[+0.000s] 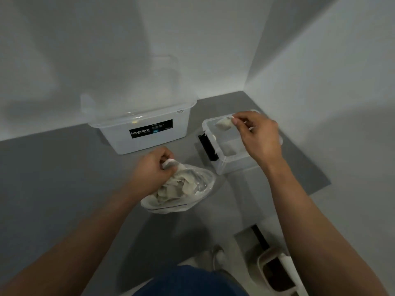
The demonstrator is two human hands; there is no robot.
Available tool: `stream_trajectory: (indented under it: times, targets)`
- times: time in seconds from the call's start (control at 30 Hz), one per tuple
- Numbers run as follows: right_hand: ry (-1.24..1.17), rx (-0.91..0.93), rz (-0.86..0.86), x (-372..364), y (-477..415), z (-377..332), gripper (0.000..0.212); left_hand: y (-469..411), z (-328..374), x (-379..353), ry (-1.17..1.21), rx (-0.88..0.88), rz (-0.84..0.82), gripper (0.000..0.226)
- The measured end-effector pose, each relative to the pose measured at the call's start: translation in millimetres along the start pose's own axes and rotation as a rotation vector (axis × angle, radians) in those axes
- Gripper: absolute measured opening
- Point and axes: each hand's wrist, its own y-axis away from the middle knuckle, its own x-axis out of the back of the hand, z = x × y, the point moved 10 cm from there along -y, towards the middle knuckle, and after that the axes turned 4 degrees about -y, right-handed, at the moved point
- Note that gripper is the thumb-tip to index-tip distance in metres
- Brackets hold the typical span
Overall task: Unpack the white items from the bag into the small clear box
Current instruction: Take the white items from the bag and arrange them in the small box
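Right of centre in the frame, the white item (223, 124) hangs over the back left corner of the small clear box (222, 165), pinched by one edge between the fingertips of your right hand (258, 137). It sits close to the rim there, so a release from this spot could catch the edge and slide down outside, toward the black latch (206, 146). Bring it nearer the middle before you let go.

Lower centre, the bag (201, 197) lies open on the grey mat (64, 167) with more white items heaped inside. Your left hand (152, 167) has its fingers curled round a second white item (170, 163) at the bag's mouth. Nothing anchors the bag, so a sharp pull may drag it or tip pieces out. Upper left of it, the large clear box (149, 142) stands close by, an easy wrong target.
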Motion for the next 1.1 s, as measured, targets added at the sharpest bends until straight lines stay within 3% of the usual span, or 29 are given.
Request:
stream_trajectory:
  times: [0.13,0.37,0.53,0.83,0.93,1.03,1.1]
  targets:
    - [0.108,-0.039,-0.082,-3.6,-42.7,41.1,0.018,-5.2,13.5,-6.0,0.017,0.015,-0.005,0.013]
    - [0.365,-0.067,-0.786,-105.2,-48.5,105.0,0.016,-3.7,30.3,-3.1,0.016,0.054,0.023,0.011]
    - [0.415,-0.064,-1.010,-151.9,-29.4,127.5,0.018,-0.2,32.7,-0.4,0.097,0.093,0.044,0.017]
    - [0.471,-0.019,-0.991,-168.4,-35.2,139.0,0.015,-4.4,22.4,-10.7,0.270,0.226,0.063,0.026]
    - [0.369,-0.010,-0.802,-137.3,-50.8,121.5,0.013,-7.7,23.5,-11.5,0.328,0.224,0.065,0.022]
    - [0.054,-0.050,-0.496,-85.4,-56.3,78.0,0.007,-12.0,30.3,-13.5,0.340,0.200,0.034,0.019]
    - [-0.150,-0.070,-0.453,-68.2,-44.1,43.5,0.009,-15.6,37.6,-13.1,0.285,0.162,0.027,0.023]
